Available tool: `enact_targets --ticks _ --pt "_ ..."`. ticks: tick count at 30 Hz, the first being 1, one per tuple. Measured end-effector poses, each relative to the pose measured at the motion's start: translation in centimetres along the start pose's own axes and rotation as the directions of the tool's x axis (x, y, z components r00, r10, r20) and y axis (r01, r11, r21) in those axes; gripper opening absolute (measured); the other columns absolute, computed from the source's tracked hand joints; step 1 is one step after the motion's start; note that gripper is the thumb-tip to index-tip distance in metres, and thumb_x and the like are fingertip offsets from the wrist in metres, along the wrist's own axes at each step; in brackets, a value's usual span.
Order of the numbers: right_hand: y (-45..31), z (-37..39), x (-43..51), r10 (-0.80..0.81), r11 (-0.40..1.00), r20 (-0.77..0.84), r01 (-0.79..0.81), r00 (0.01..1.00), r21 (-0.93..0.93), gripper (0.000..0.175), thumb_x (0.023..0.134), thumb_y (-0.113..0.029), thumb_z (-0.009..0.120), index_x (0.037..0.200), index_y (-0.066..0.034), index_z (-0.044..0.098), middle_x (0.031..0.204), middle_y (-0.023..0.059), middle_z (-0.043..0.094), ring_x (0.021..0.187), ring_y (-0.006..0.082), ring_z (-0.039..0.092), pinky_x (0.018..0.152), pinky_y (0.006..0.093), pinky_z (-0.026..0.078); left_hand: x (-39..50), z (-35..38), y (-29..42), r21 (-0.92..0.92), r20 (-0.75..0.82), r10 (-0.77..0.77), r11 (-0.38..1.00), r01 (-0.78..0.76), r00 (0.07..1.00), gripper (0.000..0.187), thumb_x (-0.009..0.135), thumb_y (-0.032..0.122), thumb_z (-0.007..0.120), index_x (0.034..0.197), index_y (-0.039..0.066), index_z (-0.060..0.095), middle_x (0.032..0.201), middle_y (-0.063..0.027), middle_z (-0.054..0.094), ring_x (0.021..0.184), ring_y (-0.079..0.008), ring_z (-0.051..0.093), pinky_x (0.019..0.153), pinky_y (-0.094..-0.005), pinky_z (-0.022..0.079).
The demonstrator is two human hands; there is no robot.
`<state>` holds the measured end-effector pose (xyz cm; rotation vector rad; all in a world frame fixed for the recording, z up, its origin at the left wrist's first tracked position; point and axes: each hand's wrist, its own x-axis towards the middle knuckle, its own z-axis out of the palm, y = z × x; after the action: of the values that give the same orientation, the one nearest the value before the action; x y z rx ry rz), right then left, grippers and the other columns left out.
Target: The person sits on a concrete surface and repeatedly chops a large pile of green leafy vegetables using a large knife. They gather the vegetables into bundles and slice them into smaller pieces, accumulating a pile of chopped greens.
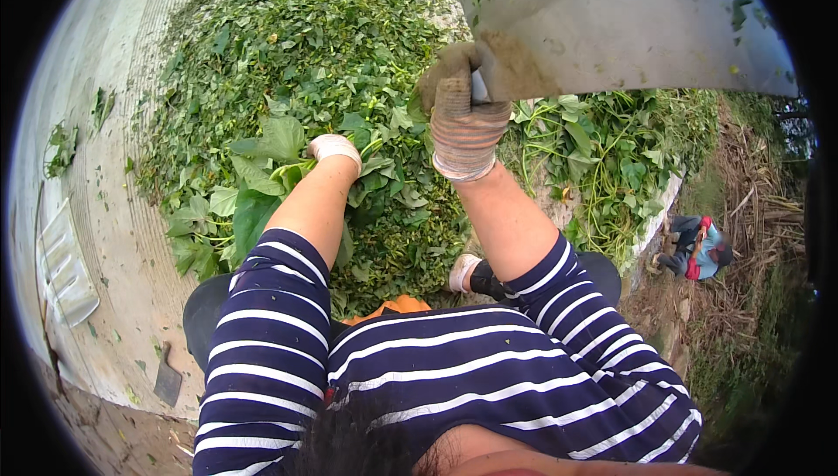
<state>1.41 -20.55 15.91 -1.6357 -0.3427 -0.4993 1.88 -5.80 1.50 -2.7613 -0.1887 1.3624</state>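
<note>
My right hand (466, 106), in a striped, soiled work glove, is closed around the handle of a wide flat metal blade (628, 24). The blade is raised at the upper right, close to the camera, with leaf bits stuck on it. Lower and to the left, my left hand (335, 147), in a pale glove, is closed on a bunch of leafy green vines (262, 161); its fingers are mostly hidden among the leaves. Beneath both hands spreads a thick heap of chopped green leaves and stems (314, 50).
Uncut leafy vines (609, 155) lie to the right. On the concrete ground at left are a slotted pale shovel-like blade (67, 266) and a small dark flat tool (168, 376). Another person (700, 247) is at the far right beside dry stalks (746, 194). A foot (463, 271) shows below the heap.
</note>
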Motion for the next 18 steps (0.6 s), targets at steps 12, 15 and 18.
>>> enact_targets --ticks 12,15,18 --pt "-0.2 -0.9 1.1 0.444 0.893 0.284 -0.446 0.850 -0.060 0.022 0.092 -0.019 0.070 0.104 -0.0011 0.065 0.079 0.0028 0.066 0.068 0.0109 0.057 0.064 0.0253 0.048 0.5 2.1 -5.1 -0.197 -0.071 0.090 0.975 -0.102 0.993 0.077 0.069 0.036 0.086 0.129 0.001 0.054 0.122 -0.0168 0.069 0.111 -0.0301 0.068 0.094 -0.0409 0.054" --pt "-2.2 1.9 2.8 0.110 0.894 0.042 -0.117 0.993 0.432 0.014 0.095 -0.018 0.066 0.096 -0.0051 0.061 0.067 0.0013 0.057 0.054 0.0111 0.050 0.048 0.0272 0.039 0.7 1.5 -2.4 -0.144 -0.030 -0.018 0.990 0.014 0.999 0.059 0.082 0.024 0.075 0.135 0.006 0.057 0.131 -0.0110 0.066 0.116 -0.0273 0.066 0.089 -0.0451 0.053" --pt "2.2 1.6 -7.2 0.301 0.938 0.115 -0.271 0.947 -0.216 0.014 0.096 -0.017 0.064 0.102 -0.0053 0.061 0.071 0.0033 0.058 0.061 0.0124 0.055 0.056 0.0294 0.046 0.8 1.8 -1.2 -0.094 -0.083 -0.018 0.996 0.010 0.996 0.057 0.084 0.028 0.073 0.134 0.004 0.057 0.131 -0.0135 0.065 0.117 -0.0278 0.066 0.093 -0.0466 0.051"
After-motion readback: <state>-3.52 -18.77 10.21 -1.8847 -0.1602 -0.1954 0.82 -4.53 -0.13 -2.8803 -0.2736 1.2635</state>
